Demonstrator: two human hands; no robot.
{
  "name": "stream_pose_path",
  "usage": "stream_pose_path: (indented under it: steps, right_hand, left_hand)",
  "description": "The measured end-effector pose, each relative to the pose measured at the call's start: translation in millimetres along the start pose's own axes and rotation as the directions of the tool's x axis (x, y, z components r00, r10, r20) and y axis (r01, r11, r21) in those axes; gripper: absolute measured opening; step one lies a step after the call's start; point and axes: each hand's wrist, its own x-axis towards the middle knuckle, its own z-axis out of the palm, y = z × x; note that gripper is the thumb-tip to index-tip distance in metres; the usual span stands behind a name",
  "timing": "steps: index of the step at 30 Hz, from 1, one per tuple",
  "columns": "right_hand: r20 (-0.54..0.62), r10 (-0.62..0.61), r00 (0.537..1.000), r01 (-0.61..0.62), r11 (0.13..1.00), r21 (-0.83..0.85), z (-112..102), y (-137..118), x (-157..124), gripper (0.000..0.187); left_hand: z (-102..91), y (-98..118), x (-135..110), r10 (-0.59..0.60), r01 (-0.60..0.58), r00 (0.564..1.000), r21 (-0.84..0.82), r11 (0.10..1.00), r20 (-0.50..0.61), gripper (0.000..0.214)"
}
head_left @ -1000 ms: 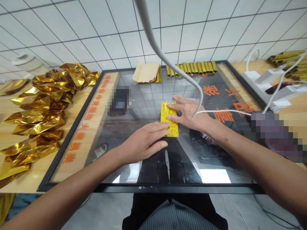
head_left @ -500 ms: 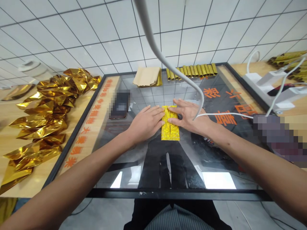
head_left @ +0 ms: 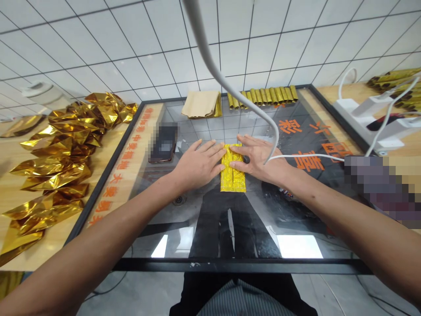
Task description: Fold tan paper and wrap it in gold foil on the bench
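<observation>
A yellow-gold foil paper sheet point(head_left: 234, 180), folded lengthwise with a crease down its middle, lies flat on the glass tabletop point(head_left: 158, 206) in front of me. Along its left edge rests my left hand point(head_left: 200, 164), palm down, fingers spread and fingertips touching the foil. From the other side, my right hand point(head_left: 258, 158) reaches in with the thumb and fingers apart; thumb and index tip press on the paper. A white cable point(head_left: 237, 94) hangs down in front of my right wrist.
Folded gold foil shapes point(head_left: 62, 153) are heaped on the left. A brown paper stack point(head_left: 201, 104) and a row of rolled gold tubes point(head_left: 266, 95) sit at the back. One phone point(head_left: 163, 144) lies left, a blurred device point(head_left: 378, 184) right, near a power strip point(head_left: 362, 120).
My left hand's fingers have spread a little wider on the foil paper. My right hand stays almost in place, and the paper has hardly moved.
</observation>
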Motion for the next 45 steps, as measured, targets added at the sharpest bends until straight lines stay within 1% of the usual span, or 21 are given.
stream_pose_path:
  steps: [3, 5, 7, 11, 14, 17, 21, 26, 32, 36, 41, 45]
  right_hand:
    - [0.008, 0.004, 1.0, -0.004, 1.0, 0.0, -0.1, 0.9, 0.2, 0.056]
    - [0.018, 0.01, 1.0, -0.01, 1.0, -0.004, -0.5, 1.1, 0.3, 0.057]
    - [0.026, 0.017, 1.0, -0.017, 1.0, -0.002, -1.2, 0.8, 0.3, 0.057]
    - [0.026, 0.017, 1.0, -0.017, 1.0, -0.009, -2.4, -0.7, 0.4, 0.058]
    - [0.032, 0.014, 0.999, -0.013, 1.0, -0.023, -1.7, -0.8, 0.5, 0.058]
    - [0.021, 0.012, 1.0, -0.011, 0.999, -0.032, -0.1, 0.0, 0.4, 0.057]
    - [0.017, 0.013, 1.0, -0.013, 1.0, -0.022, 0.1, 0.1, 0.0, 0.057]
    - [0.023, 0.019, 1.0, -0.019, 1.0, 0.003, -0.6, 0.2, 0.6, 0.057]
    - [0.016, 0.012, 1.0, -0.012, 1.0, -0.008, 2.1, 1.7, 0.0, 0.058]
    - [0.014, 0.01, 1.0, -0.01, 1.0, -0.001, 2.2, 1.7, -0.3, 0.057]
    - [-0.011, -0.007, 1.0, 0.007, 1.0, -0.016, 3.8, 3.3, 0.0, 0.057]
    - [-0.016, -0.013, 1.0, 0.013, 1.0, -0.026, 4.3, 4.1, -0.7, 0.056]
  left_hand:
    - [0.0, -2.3, 2.6, 0.061, -0.062, 0.998, -0.015, 0.998, -0.019, 0.055]
    - [0.6, -4.5, 4.8, 0.109, -0.108, 0.994, -0.041, 0.993, 0.009, 0.055]
    - [1.4, -6.4, 6.2, 0.119, -0.116, 0.992, -0.064, 0.991, 0.047, 0.056]
    - [0.8, -5.3, 6.7, 0.047, -0.04, 0.997, -0.108, 0.993, 0.065, 0.055]
    - [-0.1, 1.7, 6.9, -0.025, 0.03, 0.999, -0.116, 0.993, 0.042, 0.054]
    - [1.7, 10.0, 5.5, -0.055, 0.055, 0.998, -0.083, 0.995, -0.002, 0.056]
    - [6.1, 14.0, 0.8, -0.073, 0.073, 0.997, -0.049, 0.996, 0.005, 0.059]
    - [9.4, 6.3, -2.8, -0.02, 0.021, 1.0, -0.047, 0.999, 0.022, 0.061]
    - [10.5, -2.2, -6.3, 0.045, -0.043, 0.998, -0.049, 0.998, 0.052, 0.064]
    - [8.2, -2.5, -11.4, 0.069, -0.066, 0.996, -0.054, 0.996, 0.061, 0.066]
    - [5.3, -0.8, -16.4, 0.076, -0.074, 0.996, -0.07, 0.995, 0.035, 0.065]
    - [2.5, 0.5, -19.4, 0.082, -0.078, 0.996, -0.078, 0.994, 0.047, 0.065]
